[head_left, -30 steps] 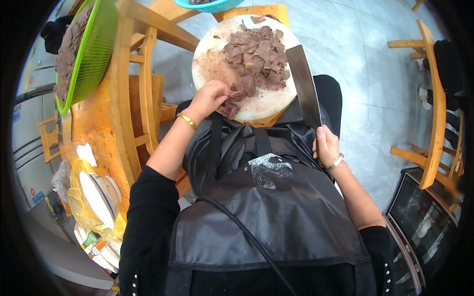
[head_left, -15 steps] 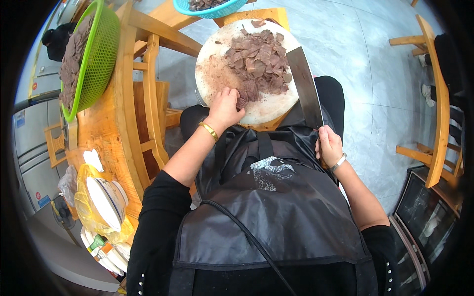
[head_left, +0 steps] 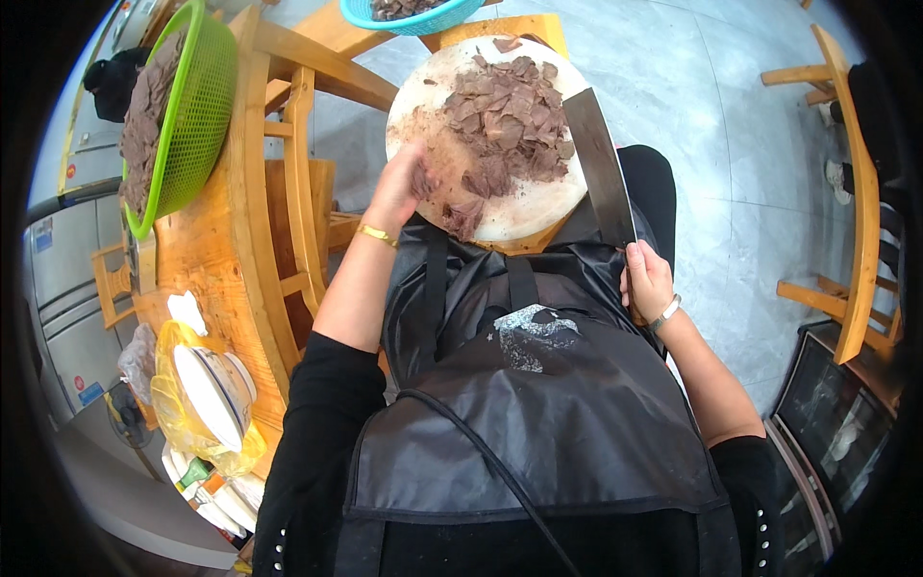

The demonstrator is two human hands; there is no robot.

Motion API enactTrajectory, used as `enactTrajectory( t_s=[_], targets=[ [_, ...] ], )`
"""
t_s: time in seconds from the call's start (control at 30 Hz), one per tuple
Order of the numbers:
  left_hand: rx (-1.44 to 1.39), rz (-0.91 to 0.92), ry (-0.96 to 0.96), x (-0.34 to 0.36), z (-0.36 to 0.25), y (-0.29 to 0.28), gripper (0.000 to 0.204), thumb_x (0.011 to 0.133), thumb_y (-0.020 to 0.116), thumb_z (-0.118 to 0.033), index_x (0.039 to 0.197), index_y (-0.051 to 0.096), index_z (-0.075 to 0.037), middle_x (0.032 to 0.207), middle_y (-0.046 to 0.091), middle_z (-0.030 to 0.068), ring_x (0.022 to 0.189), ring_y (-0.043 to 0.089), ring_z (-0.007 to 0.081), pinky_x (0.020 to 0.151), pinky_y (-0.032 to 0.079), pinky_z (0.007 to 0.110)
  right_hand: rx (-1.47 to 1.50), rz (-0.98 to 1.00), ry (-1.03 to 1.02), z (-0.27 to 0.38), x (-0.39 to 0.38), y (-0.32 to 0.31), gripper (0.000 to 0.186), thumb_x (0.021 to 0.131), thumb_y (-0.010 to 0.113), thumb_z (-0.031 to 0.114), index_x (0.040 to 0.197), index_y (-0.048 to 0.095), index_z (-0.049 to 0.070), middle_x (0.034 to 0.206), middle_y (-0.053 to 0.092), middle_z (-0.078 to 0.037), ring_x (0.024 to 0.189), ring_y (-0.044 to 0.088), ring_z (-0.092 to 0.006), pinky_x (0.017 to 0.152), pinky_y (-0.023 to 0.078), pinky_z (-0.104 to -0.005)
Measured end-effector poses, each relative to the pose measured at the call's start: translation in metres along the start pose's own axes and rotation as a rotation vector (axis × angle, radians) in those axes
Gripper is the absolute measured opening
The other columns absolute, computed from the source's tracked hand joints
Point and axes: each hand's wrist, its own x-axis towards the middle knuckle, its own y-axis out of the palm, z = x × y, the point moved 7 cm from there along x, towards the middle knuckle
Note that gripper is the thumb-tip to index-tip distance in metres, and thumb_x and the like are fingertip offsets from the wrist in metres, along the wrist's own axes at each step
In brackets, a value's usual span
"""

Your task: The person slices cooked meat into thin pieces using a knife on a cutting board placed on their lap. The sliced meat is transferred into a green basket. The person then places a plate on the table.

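My right hand [head_left: 649, 281] is closed around the handle of a cleaver [head_left: 600, 168]. The broad blade points away from me, along the right edge of a round white cutting board [head_left: 409, 101]. Thin slices of brown cooked meat [head_left: 510, 111] lie heaped on the board's middle and far right. A small separate bunch of meat slices [head_left: 463, 219] rests at the near edge. My left hand [head_left: 399, 188] hovers by the board's left rim, apart from that bunch. Its fingers are smeared by motion; a brownish patch shows at them, and I cannot tell whether it is meat.
On the wooden table [head_left: 207, 260] at left stand a green basket [head_left: 197, 125] full of meat and a white bowl [head_left: 210, 396] in a yellow plastic bag. A blue basket [head_left: 413, 21] with meat sits beyond the board. Wooden chairs [head_left: 306, 183] flank the left side.
My left hand has come off the meat at the board's near edge and moved left to the rim, leaving a small bunch behind. The cleaver and right hand have hardly moved.
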Motion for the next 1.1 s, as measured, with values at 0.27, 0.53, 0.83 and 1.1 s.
enactTrajectory(
  t_s=[0.27, 0.53, 0.83, 1.1],
  targets=[
    [1.399, 0.021, 0.507, -0.009, -0.008, 0.06, 0.021, 0.077, 0.074, -0.016, 0.076, 0.057, -0.004, 0.084, 0.062, 0.0004, 0.074, 0.059, 0.0117, 0.064, 0.048, 0.026, -0.011, -0.013, 0.042, 0.003, -0.002, -0.002, 0.036, 0.099, 0.04, 0.032, 0.088, 0.054, 0.001, 0.053, 0.053, -0.004, 0.039, 0.05, -0.0114, 0.04, 0.039, -0.0253],
    [0.538, 0.013, 0.09, 0.003, 0.0, -0.001, 0.013, 0.079, 0.062, -0.01, 0.088, 0.061, -0.001, 0.083, 0.067, 0.01, 0.077, 0.063, 0.0163, 0.069, 0.052, 0.029, 0.071, 0.005, 0.056, -0.004, 0.003, 0.0, 0.035, 0.1, 0.04, 0.031, 0.09, 0.054, 0.002, 0.052, 0.051, -0.004, 0.037, 0.047, -0.0107, 0.038, 0.037, -0.0241],
    [1.61, 0.32, 0.119, 0.002, 0.017, 0.067, 0.045, 0.066, 0.069, -0.042, 0.082, 0.069, 0.001, 0.081, 0.067, 0.0208, 0.079, 0.064, 0.0336, 0.073, 0.051, 0.039, 0.096, -0.011, 0.075, -0.002, 0.001, 0.001, 0.031, 0.099, 0.042, 0.028, 0.086, 0.054, 0.002, 0.052, 0.052, -0.003, 0.038, 0.048, -0.0101, 0.038, 0.037, -0.0244],
    [1.02, 0.209, 0.194, 0.019, -0.002, 0.043, 0.031, 0.067, 0.072, -0.02, 0.094, 0.067, -0.006, 0.078, 0.066, 0.0129, 0.074, 0.064, 0.0237, 0.071, 0.05, 0.034, 0.105, -0.007, 0.089, -0.003, 0.001, -0.002, 0.031, 0.099, 0.043, 0.028, 0.087, 0.054, 0.002, 0.052, 0.051, -0.003, 0.038, 0.048, -0.0099, 0.038, 0.037, -0.0244]
  ],
)
